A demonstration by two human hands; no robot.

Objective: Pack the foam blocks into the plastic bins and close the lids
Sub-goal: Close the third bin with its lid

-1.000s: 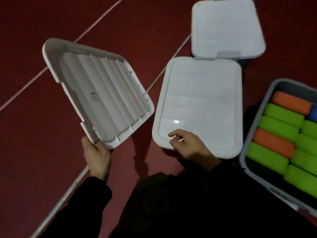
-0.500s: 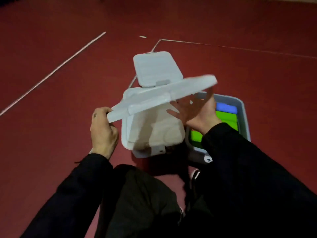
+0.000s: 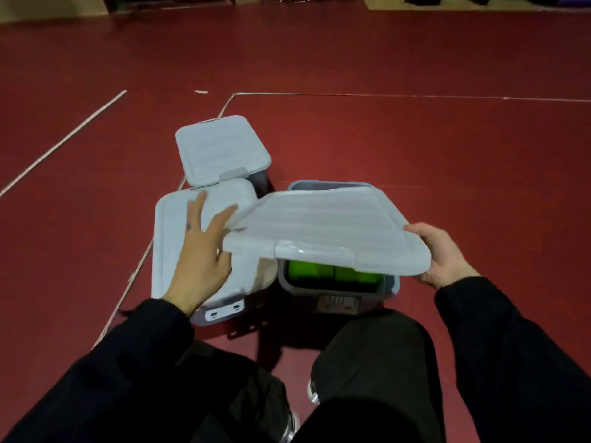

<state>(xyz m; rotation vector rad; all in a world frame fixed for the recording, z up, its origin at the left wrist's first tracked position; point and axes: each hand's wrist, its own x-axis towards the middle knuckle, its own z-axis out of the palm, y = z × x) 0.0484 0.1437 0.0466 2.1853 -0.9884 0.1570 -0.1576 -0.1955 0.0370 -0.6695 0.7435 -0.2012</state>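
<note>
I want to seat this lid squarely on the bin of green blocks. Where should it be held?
Hold the lid by its two short side edges, one hand from each side. It is wide, flat and tilted over the bin; the right hand already grips the right edge, while the left hand reaches its left edge.

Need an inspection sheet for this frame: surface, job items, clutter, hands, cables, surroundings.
Surface: dark red floor with thin pale lines.
Job's things: loose lid held tilted over the open bin, not seated; green foam blocks visible inside. Lidded bin beside it, and a farther lidded bin behind that.
Clutter: small pale scrap on the floor.
Hands: left hand, fingers spread, at the loose lid's left edge over the near lidded bin; right hand has a grip on the lid's right edge.
Cables: nothing seen.
Surroundings: dim furniture bases along the far edge, unclear.
</note>
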